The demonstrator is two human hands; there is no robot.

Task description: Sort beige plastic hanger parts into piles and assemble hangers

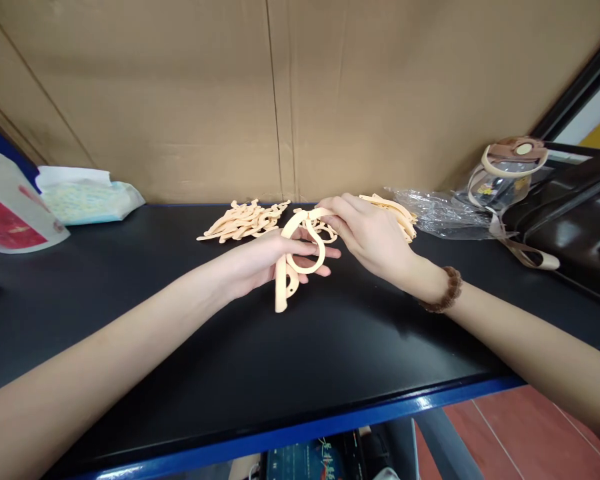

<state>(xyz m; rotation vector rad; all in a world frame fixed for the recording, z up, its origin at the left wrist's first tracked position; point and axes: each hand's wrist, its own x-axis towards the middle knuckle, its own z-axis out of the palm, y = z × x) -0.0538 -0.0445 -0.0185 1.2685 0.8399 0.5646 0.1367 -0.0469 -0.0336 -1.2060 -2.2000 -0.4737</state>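
Observation:
My left hand (pixel 260 257) is closed around peach plastic hanger parts (pixel 281 283), with the thumb pressed on them and some other fingers stretched out below. A straight arm hangs downward, and a round hook (pixel 322 255) curves to its right. Beneath the thumb shows a smaller curved end with a hole. My right hand (pixel 373 233) pinches the upper end of the same parts, its fingertips bent over it. Behind the hands lie a pile of wavy peach pieces (pixel 245 221), some ring-shaped pieces (pixel 327 231) partly covered by the hands, and a stack of longer pieces (pixel 397 215).
The black table (pixel 330 360) has a blue front edge, with a cardboard wall (pixel 190 100) behind. On the left are a tissue pack (pixel 95 200) and a white-and-red bag (pixel 15 207). Clear plastic wrap (pixel 437 213), a strapped bottle (pixel 507 175) and a dark bag (pixel 575 220) are right.

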